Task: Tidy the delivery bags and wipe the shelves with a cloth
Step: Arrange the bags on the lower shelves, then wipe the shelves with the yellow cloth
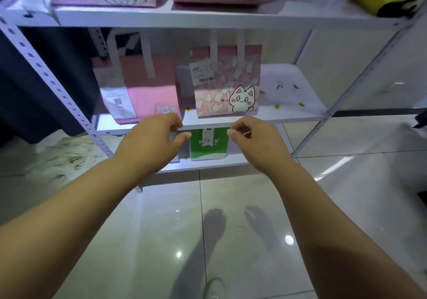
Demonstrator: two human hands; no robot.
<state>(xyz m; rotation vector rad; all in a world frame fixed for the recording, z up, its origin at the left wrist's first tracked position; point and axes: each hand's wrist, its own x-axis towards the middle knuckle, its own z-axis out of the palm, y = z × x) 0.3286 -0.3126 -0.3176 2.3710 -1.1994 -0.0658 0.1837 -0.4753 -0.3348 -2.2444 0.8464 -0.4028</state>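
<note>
Though blurred, right hand maybe pinches thread.

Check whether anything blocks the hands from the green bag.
Nothing visible does. The green bag stands on the lower shelf, showing between left hand and right hand, which pinches a thin white strip.

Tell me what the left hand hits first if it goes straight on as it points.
Probably the green bag, just ahead of the left hand. Depth is unclear, so the middle shelf might come first.
</note>
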